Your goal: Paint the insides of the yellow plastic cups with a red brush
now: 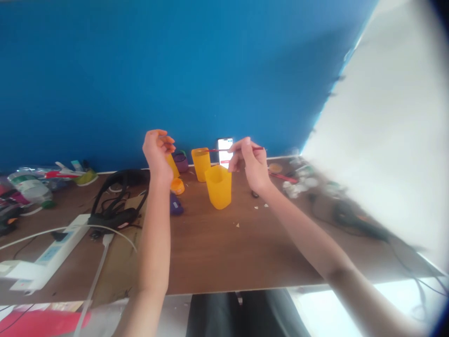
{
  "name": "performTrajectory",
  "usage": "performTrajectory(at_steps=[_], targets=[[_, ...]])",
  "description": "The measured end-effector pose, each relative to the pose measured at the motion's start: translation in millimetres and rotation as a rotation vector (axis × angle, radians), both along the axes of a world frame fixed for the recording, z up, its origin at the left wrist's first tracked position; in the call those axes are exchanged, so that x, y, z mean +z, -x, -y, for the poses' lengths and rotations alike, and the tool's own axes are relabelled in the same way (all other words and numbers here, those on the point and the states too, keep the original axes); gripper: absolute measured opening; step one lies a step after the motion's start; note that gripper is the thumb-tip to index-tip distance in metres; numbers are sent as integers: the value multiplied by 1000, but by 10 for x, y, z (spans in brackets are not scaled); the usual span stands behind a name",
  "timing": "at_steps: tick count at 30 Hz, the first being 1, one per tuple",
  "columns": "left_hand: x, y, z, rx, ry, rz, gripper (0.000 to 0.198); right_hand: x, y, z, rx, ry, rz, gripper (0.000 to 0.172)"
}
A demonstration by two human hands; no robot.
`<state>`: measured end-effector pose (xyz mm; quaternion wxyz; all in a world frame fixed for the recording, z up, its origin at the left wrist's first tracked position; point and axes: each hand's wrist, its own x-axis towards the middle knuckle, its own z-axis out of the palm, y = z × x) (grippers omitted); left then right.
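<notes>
In my right hand (250,161) is a slim red paintbrush (220,150), pinched between thumb and fingers and held nearly level, tip pointing left. The tip is over or in front of the rim of a yellow cup (201,166); I cannot tell if they touch. A nearer yellow cup (218,189) stands on the table below the brush. My left hand (158,152) is raised with loosely bent, orange-tinted fingers and nothing visible in them. Behind its wrist, another yellow piece (173,164) is partly hidden. A small orange pot (177,186) sits near that wrist.
A lit phone (225,152) leans by the blue wall (210,70). On the left are black headphones (115,201), a white power strip (52,255) with cables, and a plastic bottle (31,187). A hot glue gun-like dark tool (358,222) and white scraps (296,188) lie right.
</notes>
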<state>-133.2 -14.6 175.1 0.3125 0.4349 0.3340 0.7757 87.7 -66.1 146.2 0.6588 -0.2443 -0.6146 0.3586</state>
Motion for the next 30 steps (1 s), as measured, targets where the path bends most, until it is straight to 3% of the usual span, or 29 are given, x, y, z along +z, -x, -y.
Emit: performTrajectory(at_steps=[3, 9, 13, 20, 25, 28, 30], targets=[[16, 175, -8, 18, 50, -219, 22, 22, -32, -44, 35, -17, -19, 39], [-4, 278, -4, 128, 115, -343, 24, 68, -59, -25, 52, -28, 24, 24], [-8, 263, 9, 111, 117, -390, 23, 64, -48, -5, 59, -52, 85, 30], [-14, 231, 20, 221, 33, -325, 26, 13, -2, -50, 85, 12, -127, 45], [-10, 198, 27, 166, 22, -281, 27, 29, -62, -40, 72, 35, -54, 64], [59, 149, 127, 121, 16, -347, 22, 50, -112, -45, 75, 30, 5, 62], [121, 112, 243, 10, 46, -487, 21, 68, -142, -64, 39, 10, 55, 58]])
